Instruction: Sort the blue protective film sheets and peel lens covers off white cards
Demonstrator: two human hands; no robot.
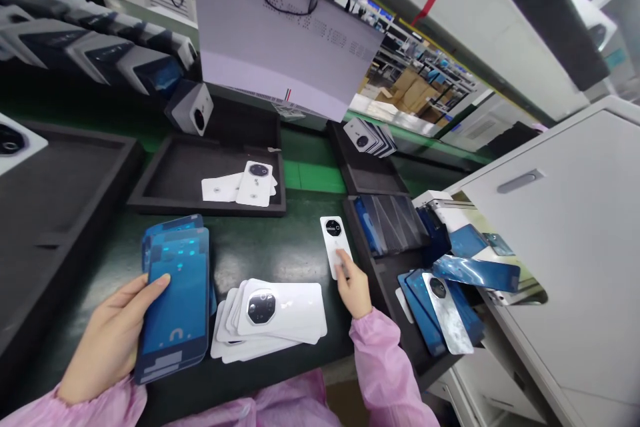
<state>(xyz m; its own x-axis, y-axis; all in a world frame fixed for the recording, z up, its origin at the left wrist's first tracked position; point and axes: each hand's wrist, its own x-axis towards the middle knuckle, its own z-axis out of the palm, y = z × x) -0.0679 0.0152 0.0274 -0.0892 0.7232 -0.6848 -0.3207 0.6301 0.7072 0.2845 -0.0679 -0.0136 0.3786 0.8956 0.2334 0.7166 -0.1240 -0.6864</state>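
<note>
My left hand grips a stack of blue film-covered panels at its left edge, thumb on top. At the centre right, my right hand has its fingertips on the lower part of a single white phone back cover with a round black camera area. Whether the fingers pinch it or only rest on it is unclear. Between the hands lies an uneven pile of white back covers, the top one showing a dark octagonal camera area.
A black foam tray holds a few white covers. On the right, another tray bears blue panels and a marbled cover. Behind stands a monitor; a white cabinet is at far right.
</note>
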